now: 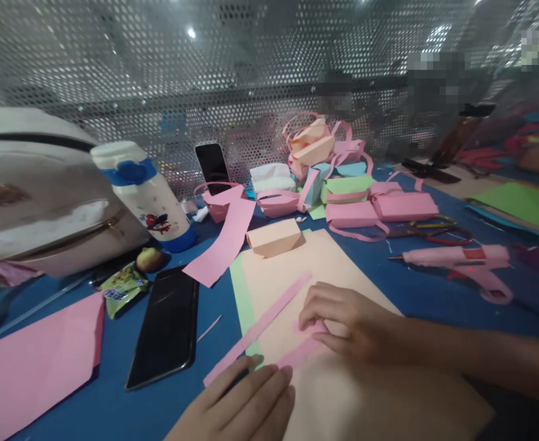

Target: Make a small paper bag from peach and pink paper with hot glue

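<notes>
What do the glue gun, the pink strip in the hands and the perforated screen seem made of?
Glue gun: probably plastic, smooth, with a moulded handle.
Pink strip: paper or thin card, matte, with thin cut edges.
Perforated screen: likely metal, grey, with shiny glints.

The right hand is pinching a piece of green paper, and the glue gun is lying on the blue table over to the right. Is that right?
Almost! The head view shows the right hand pinching pink paper, not green. The glue gun is where you said.
</notes>
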The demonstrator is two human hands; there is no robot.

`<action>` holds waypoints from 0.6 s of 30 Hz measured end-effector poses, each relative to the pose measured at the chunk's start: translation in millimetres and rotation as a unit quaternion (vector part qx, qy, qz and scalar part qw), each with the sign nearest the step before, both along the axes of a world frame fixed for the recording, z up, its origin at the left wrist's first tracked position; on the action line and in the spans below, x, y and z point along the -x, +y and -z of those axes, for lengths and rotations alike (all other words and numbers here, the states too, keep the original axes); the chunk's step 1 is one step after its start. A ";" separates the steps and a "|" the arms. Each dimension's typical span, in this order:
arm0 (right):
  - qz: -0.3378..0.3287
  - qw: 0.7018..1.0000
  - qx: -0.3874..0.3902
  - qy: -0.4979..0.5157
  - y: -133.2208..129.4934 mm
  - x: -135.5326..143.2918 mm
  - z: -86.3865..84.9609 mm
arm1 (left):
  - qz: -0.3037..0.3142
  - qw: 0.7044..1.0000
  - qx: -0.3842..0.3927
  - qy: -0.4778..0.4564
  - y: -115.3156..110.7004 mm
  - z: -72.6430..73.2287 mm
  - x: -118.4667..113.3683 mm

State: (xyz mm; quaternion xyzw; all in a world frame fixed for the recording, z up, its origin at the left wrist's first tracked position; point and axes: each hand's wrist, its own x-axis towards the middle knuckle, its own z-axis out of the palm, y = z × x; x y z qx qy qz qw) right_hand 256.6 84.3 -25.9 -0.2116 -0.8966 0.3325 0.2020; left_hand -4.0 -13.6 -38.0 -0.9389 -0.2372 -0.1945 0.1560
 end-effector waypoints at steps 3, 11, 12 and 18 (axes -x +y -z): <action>0.017 0.999 -0.023 0.028 -0.5 -0.3 2.5 | -0.004 0.999 0.042 -0.002 -3.1 7.4 0.0; 0.078 0.993 -0.082 0.040 -21.2 -18.7 -4.1 | 0.000 0.995 0.100 0.018 -6.2 -3.8 -2.5; 0.089 0.991 -0.098 0.031 -26.3 -26.9 -6.1 | 0.000 0.995 0.099 0.017 -6.7 -3.7 -2.5; 0.412 0.894 -0.177 0.027 -58.6 -117.9 -11.9 | -0.001 0.996 0.085 0.006 -7.8 -5.1 -5.0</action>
